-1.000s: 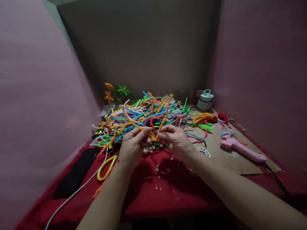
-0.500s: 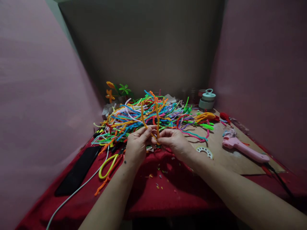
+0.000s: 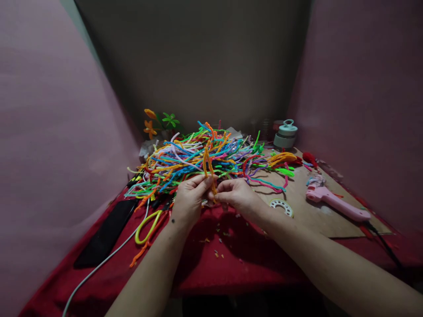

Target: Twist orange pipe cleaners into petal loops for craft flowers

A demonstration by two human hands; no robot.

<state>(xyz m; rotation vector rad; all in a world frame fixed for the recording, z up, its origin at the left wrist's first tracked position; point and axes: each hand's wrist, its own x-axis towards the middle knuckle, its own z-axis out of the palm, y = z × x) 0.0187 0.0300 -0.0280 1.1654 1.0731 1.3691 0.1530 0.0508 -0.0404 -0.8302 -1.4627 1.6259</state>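
An orange pipe cleaner (image 3: 206,162), folded into a narrow upright loop or pair of strands, is pinched between my two hands. My left hand (image 3: 191,196) is closed on it, thumb against the fingers. My right hand (image 3: 238,194) pinches its lower end, fingertips close to the left ones. Behind both hands spreads a heap of many-coloured pipe cleaners (image 3: 185,160). Small clippings (image 3: 217,254) lie on the red cloth (image 3: 231,277) below my hands. The exact grip points are partly hidden by the fingers.
Left are a black phone (image 3: 105,235), a white cable (image 3: 109,259) and a yellow-handled tool (image 3: 141,233). On the right, a brown board (image 3: 299,220) bears a pink glue gun (image 3: 340,206) and a white ring (image 3: 280,207). A pale green jar (image 3: 285,135) and pipe-cleaner flowers (image 3: 150,127) stand behind.
The two upright strands of the orange pipe cleaner, wide apart before, have come together and now stand close. Both hands remain almost in place.
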